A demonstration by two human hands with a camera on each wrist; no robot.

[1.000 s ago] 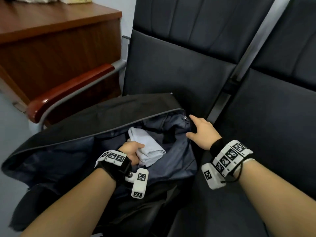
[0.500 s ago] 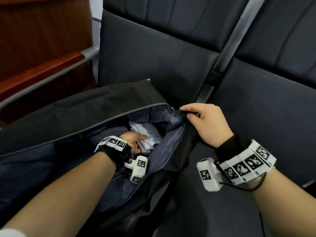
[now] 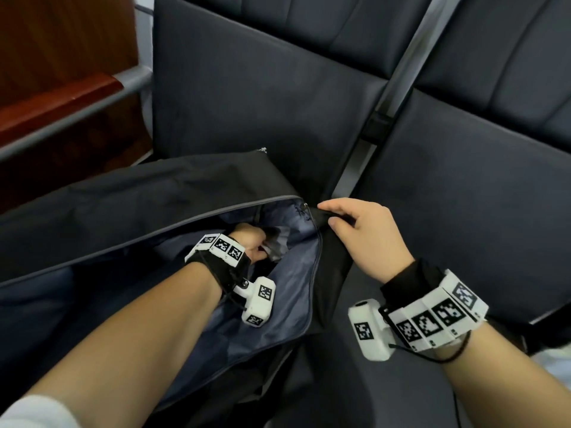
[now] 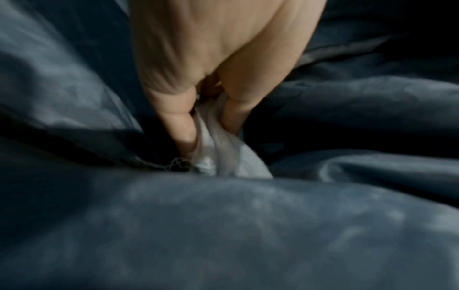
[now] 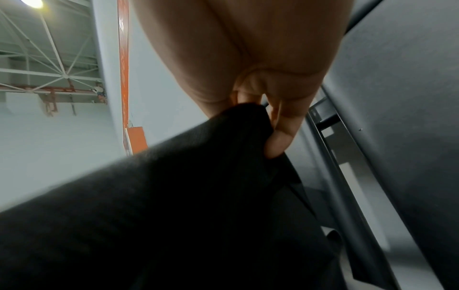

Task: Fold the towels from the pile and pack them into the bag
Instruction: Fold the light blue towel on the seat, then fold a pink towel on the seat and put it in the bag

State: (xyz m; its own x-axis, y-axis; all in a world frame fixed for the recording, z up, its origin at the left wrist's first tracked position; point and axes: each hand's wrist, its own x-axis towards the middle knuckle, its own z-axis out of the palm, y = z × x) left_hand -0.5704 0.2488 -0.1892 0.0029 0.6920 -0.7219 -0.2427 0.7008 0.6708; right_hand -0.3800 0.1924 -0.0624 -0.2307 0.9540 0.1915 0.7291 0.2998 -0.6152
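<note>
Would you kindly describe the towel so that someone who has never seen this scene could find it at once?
Look at the big black bag lying open on the dark seat. Inside its blue-grey lining, the left hand grips a bunched towel, deep in the opening. It is the only pale, whitish cloth there; everything around it is dark fabric.

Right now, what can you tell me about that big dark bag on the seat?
The bag is large, soft black fabric with a grey-blue lining, lying on a dark seat. Its zip is open. The right hand pinches its end; the left hand, reaching inside, grips a white towel.
</note>
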